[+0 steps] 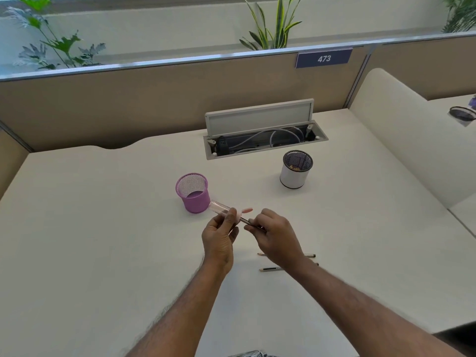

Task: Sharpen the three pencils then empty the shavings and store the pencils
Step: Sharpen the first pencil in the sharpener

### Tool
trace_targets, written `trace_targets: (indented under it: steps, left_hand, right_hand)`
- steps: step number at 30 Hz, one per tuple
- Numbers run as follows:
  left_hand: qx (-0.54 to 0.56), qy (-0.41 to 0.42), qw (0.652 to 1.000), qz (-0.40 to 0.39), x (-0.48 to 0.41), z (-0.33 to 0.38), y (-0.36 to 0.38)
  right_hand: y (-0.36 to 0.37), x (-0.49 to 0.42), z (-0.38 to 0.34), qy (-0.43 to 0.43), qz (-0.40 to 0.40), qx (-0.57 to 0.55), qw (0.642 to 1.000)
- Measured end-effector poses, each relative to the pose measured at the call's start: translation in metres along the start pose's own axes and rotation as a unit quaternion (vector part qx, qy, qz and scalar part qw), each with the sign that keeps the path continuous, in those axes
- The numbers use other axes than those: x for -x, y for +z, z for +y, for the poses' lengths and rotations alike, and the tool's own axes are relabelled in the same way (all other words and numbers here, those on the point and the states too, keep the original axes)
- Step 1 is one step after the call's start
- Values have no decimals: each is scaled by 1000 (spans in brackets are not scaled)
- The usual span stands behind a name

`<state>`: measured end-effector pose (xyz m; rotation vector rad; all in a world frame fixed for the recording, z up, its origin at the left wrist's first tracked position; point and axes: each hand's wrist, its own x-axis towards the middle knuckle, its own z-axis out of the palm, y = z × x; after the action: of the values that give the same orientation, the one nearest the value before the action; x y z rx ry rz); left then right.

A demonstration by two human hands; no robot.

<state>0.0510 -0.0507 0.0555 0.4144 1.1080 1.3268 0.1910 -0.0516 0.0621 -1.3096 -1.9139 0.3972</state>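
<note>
My left hand (221,235) grips a clear tube-shaped sharpener (219,206) just in front of the purple mesh cup (193,192). My right hand (273,233) pinches a dark pencil (245,220) whose tip goes into the sharpener's end. Two more pencils lie on the white desk under my right forearm: one (310,255) farther, one (269,268) nearer. A small pink piece (247,210) lies on the desk just beyond my hands; what it is I cannot tell. A white cup with a black mesh liner (296,169) stands at the back right, with some shavings inside.
An open cable tray (262,140) with its lid raised sits in the desk behind the cups. A beige partition (154,99) bounds the desk's far side, a white divider (401,130) its right side. Another mesh cup (462,114) stands on the neighbouring desk.
</note>
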Motion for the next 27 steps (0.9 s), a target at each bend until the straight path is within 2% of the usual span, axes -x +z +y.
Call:
trace_targets:
  steps: [3, 5, 9, 13, 17, 20, 24, 27]
  left_hand:
    - [9, 0, 1000, -14, 0, 4, 2]
    - [20, 3, 999, -33, -1, 5, 0]
    - [33, -11, 996, -84, -2, 9, -4]
    - [25, -19, 993, -117, -1, 9, -5]
    - [20, -13, 994, -109, -3, 10, -7]
    - [9, -3, 996, -86, -2, 10, -4]
    - [-32, 16, 999, -32, 0, 9, -3]
    - [-40, 20, 999, -29, 2, 9, 0]
  right_hand:
    - [-3, -4, 1, 54, -19, -67, 996]
    - [-4, -6, -2, 119, -34, -134, 983]
    - [-11, -11, -5, 231, -101, -268, 930]
    - [-19, -12, -3, 285, -171, -357, 873]
    - [-20, -13, -6, 312, -186, -420, 832]
    - [-23, -14, -9, 291, -194, -396, 849]
    - [-18, -13, -13, 236, -118, -255, 930]
    - [-13, -8, -10, 116, -51, -99, 987]
